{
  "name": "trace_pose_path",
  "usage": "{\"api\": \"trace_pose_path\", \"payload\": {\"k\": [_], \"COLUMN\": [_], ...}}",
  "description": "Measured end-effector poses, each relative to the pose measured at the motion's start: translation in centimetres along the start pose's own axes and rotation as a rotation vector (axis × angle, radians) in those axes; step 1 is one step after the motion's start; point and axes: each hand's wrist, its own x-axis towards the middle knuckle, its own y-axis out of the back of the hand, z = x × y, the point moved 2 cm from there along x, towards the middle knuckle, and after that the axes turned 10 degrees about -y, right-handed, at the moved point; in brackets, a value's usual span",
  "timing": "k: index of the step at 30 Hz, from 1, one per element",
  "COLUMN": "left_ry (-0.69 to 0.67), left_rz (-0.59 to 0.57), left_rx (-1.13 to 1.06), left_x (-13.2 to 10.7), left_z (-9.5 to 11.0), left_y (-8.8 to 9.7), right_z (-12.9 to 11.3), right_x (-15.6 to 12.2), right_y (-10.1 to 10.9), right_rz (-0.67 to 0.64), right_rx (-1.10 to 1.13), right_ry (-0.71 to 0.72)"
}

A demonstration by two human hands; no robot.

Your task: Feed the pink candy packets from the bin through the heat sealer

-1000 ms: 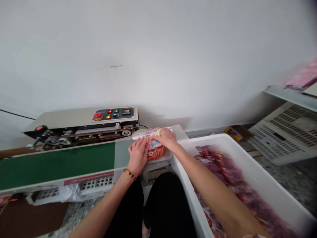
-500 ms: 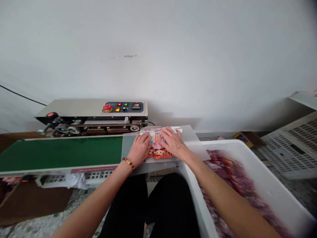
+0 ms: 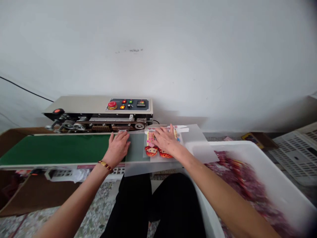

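Observation:
My right hand [image 3: 166,140] lies flat, fingers spread, on a stack of colourful printed packets [image 3: 155,148] on the pale feed plate [image 3: 138,162] beside the sealing machine [image 3: 99,114]. My left hand [image 3: 118,146] rests palm down at the right end of the green conveyor belt [image 3: 56,149], its fingers curled over a packet whose top edge [image 3: 122,131] shows at the fingertips by the machine's sealing slot. A bead bracelet [image 3: 106,166] circles my left wrist.
A large white tub [image 3: 250,150] full of red and pink packets stands at my right. The machine's control panel [image 3: 128,104] carries a red stop button and lit lamps. White slotted crates [image 3: 297,152] sit far right. A brown cardboard box [image 3: 22,195] lies lower left.
My left hand has left the stack and slid left onto the green belt with one packet. My right hand stays pressing on the stack. The view has shifted left.

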Motion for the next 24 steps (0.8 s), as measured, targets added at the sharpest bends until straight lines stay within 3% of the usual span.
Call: {"api": "trace_pose_path", "payload": {"k": [4,7,9,12,16,18,21,24], "left_ry": [-0.181,-0.208,-0.186,-0.157,-0.104,-0.046,-0.032,-0.186], "left_rz": [-0.047,-0.082,-0.081,-0.079,-0.104,-0.087,-0.024,-0.054], "left_rx": [-0.173,-0.201,-0.181,-0.168,-0.143,-0.079,-0.033,-0.155], "left_x": [2.5,3.7,3.7,2.5,0.5,0.0,0.4,2.0], "left_z": [5.0,7.4,7.2,4.7,0.1,-1.3,-0.1,3.8], "left_y": [-1.8,-3.3,-3.6,-3.0,-1.0,0.0,0.4,-1.1], "right_z": [-0.2,1.5,2.9,4.1,2.7,1.3,-0.4,-0.3], "right_x": [-0.3,-1.3,-2.1,-2.7,-1.8,-1.0,-0.1,-0.3], "right_y": [0.1,0.8,1.1,0.8,-0.4,-0.7,-0.6,0.0], "right_rz": [0.019,0.022,-0.004,-0.059,-0.053,-0.035,-0.020,-0.022], "right_rx": [0.008,0.001,0.001,-0.005,0.012,0.029,0.050,0.068], "right_ry": [-0.027,-0.056,-0.072,-0.060,0.000,0.027,0.052,0.035]}}
